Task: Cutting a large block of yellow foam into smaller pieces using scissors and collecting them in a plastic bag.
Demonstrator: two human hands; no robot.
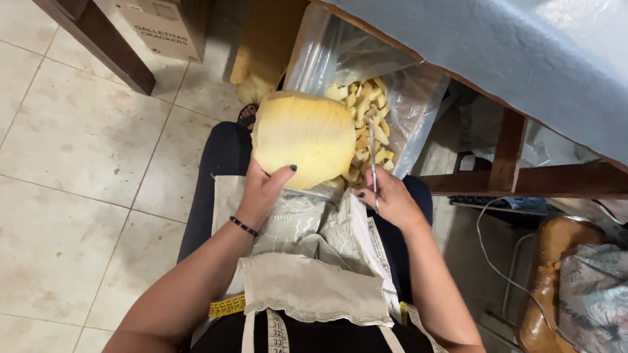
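Observation:
My left hand (263,190) grips the near edge of a thick yellow foam slab (304,137) held above my lap. My right hand (387,199) holds a pair of metal scissors (373,157), blades pointing away along the slab's right edge. Just beyond the blades, a clear plastic bag (412,111) lies open and holds several small cut foam pieces (366,108). I sit with a beige apron (314,287) over my lap and a yellow measuring tape (226,305) around my neck.
A wooden table with a light blue cover (523,52) stands to the right, its brace (523,180) close to my right arm. A cardboard box (160,26) and dark wooden leg (98,39) sit far left on the tiled floor (78,163). More foam (255,85) lies ahead.

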